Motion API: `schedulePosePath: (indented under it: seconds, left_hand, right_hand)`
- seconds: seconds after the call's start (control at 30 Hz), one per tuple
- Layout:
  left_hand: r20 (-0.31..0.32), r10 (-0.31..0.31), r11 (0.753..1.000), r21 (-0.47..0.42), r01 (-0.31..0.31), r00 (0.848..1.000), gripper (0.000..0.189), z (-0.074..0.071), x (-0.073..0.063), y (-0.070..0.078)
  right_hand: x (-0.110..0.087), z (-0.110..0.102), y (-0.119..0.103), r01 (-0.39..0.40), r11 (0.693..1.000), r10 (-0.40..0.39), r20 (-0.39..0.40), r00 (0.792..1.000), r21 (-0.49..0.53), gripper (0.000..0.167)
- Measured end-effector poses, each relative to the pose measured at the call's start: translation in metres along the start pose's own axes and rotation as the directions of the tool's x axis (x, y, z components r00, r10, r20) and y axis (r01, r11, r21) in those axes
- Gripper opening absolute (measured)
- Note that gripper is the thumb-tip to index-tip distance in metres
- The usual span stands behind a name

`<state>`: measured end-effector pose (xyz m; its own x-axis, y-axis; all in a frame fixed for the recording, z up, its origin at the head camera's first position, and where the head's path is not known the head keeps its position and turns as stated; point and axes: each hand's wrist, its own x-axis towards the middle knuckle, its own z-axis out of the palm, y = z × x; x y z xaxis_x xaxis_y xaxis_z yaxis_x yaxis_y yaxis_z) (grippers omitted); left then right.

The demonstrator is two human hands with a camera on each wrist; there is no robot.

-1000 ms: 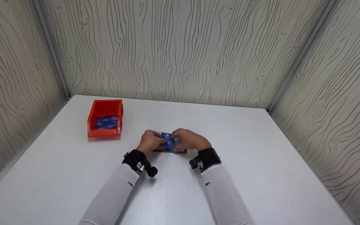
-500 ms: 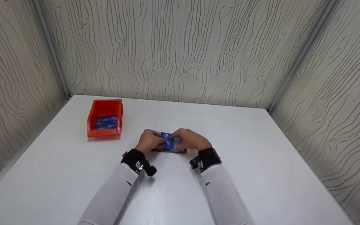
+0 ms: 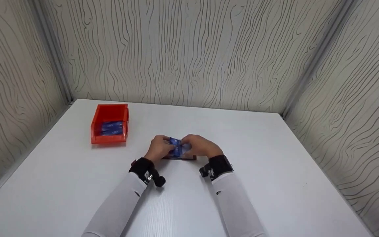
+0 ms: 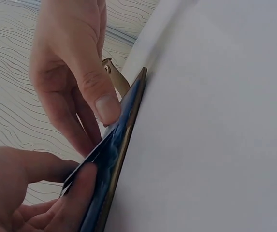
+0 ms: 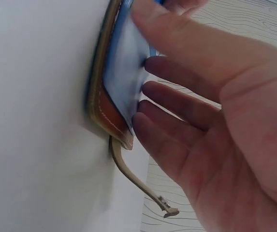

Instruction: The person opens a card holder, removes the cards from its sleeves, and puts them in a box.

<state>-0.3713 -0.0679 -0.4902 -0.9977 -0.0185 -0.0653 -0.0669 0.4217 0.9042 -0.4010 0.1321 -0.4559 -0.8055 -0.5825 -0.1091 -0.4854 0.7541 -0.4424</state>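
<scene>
A brown leather card holder [image 5: 111,108] with clear plastic sleeves [image 5: 126,67] lies on the table in front of me. Over its middle is a blue card [image 3: 175,148], tilted above the leather in the left wrist view. My left hand [image 3: 158,148] pinches this card, its thumb [image 4: 82,186] on the near face and a finger behind. My right hand [image 3: 202,146] holds the holder's clear sleeve, thumb [image 5: 150,14] on the front and the other fingertips along the far edge. A strap [image 5: 133,176] with a metal snap sticks out from the holder's right end.
A red open-front bin [image 3: 109,140] stands at the back left of the white table [image 3: 258,164], with several blue cards [image 3: 112,127] in it. Wood-grain patterned panels [image 3: 189,56] rise behind the table and along both sides.
My left hand has shifted slightly to the right, its thumb now further over the blue card. The right hand stays almost where it was.
</scene>
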Motion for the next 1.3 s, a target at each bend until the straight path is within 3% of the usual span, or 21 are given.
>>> schedulePosePath:
  seconds: [0.73,1.03,1.3]
  left_hand:
    - [-0.001,-0.061,0.998,0.029,0.061,0.998,0.053,-0.015,0.002,0.001]
    - [-0.022,-0.061,0.998,-0.032,0.06,0.998,0.052,-0.018,0.003,0.0]
    - [-0.001,-0.083,0.996,-0.045,0.083,0.997,0.054,-0.024,0.002,-0.001]
  right_hand:
    - [-0.004,-0.002,-0.003,0.002,0.999,-0.002,-0.006,1.0,-0.039,0.053]
    - [-0.003,-0.002,-0.001,0.028,0.998,-0.029,-0.011,1.0,-0.054,0.052]
    - [-0.003,-0.001,-0.001,0.006,0.999,-0.006,0.0,1.0,-0.042,0.05]
